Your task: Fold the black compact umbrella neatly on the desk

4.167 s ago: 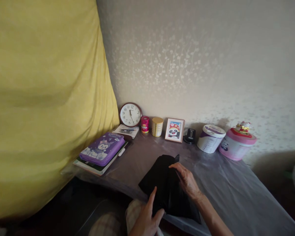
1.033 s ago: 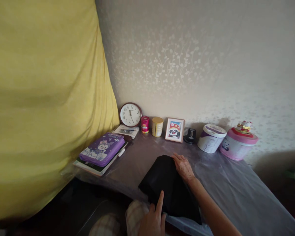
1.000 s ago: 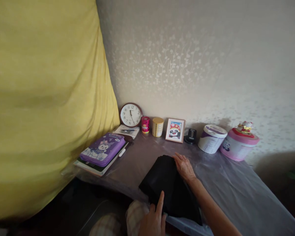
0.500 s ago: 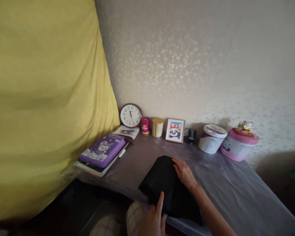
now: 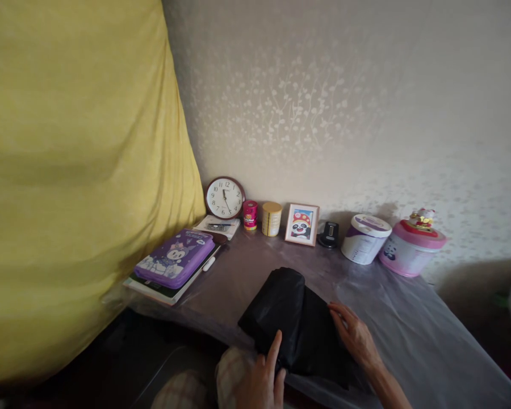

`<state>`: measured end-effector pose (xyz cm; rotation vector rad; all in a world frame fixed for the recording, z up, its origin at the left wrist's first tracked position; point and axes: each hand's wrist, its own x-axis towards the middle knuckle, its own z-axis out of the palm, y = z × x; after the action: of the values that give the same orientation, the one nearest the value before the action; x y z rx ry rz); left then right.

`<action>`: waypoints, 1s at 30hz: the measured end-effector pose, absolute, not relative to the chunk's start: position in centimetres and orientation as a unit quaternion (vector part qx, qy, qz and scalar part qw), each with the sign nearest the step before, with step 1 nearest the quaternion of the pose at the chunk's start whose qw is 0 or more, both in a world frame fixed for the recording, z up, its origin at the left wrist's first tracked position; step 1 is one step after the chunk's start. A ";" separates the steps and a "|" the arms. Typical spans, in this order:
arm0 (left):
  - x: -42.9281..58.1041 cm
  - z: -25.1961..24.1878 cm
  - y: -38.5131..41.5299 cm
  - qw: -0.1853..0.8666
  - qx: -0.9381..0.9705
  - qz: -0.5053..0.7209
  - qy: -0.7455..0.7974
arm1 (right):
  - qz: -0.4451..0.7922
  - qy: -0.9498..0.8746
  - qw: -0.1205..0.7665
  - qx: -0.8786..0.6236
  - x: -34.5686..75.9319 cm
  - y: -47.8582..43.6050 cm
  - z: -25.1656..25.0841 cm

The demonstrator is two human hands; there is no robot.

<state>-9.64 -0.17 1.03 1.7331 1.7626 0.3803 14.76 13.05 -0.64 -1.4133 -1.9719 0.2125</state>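
Observation:
A black fabric piece (image 5: 276, 307), partly folded over itself, lies at the table's front edge. It has a thick rounded fold on the left and a flatter panel on the right. My left hand (image 5: 264, 375) is at its near edge, index finger stretched along the fabric and the other fingers curled by the bottom end, closed on it. At the flat panel's right edge is my right hand (image 5: 355, 335), fingers extended and fingertips touching the fabric. The underside of the fabric and part of the left-hand fingers are hidden.
On the left, a purple case (image 5: 176, 258) lies on books beside a white marker (image 5: 209, 263). Along the wall stand a clock (image 5: 225, 197), pink can (image 5: 250, 216), yellow tin (image 5: 271, 219), picture frame (image 5: 302, 225), black stapler-like object (image 5: 330, 235), white tub (image 5: 364, 241) and pink-lidded tub (image 5: 409, 253).
My right hand has moved right and nearer, from the fabric's far top to its right edge. The flat panel now spreads wider beside the rounded fold. My left hand stays nearly in place.

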 end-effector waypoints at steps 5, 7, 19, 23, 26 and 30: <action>-9.5 1.0 -0.3 0.307 0.662 0.148 0.667 | 0.118 -0.739 0.342 -0.569 14.5 11.3 -0.8; -9.5 1.1 -0.3 0.309 0.661 0.143 0.669 | 0.126 -0.733 0.348 -0.570 14.4 10.8 -0.7; -9.2 1.3 -0.3 0.302 0.652 0.127 0.684 | 0.151 -0.689 0.393 -0.590 13.8 10.3 -0.7; -9.3 1.3 -0.3 0.301 0.656 0.122 0.681 | 0.166 -0.670 0.402 -0.601 13.8 10.2 -0.3; -9.3 1.2 -0.3 0.300 0.659 0.120 0.679 | 0.185 -0.655 0.412 -0.606 13.8 10.1 0.0; -9.3 1.0 -0.2 0.296 0.661 0.123 0.679 | 0.220 -0.628 0.425 -0.614 13.9 10.1 0.0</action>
<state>-9.25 -0.25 0.98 1.7573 1.8058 0.3281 13.86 10.07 0.04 -1.5346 -1.5710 0.5504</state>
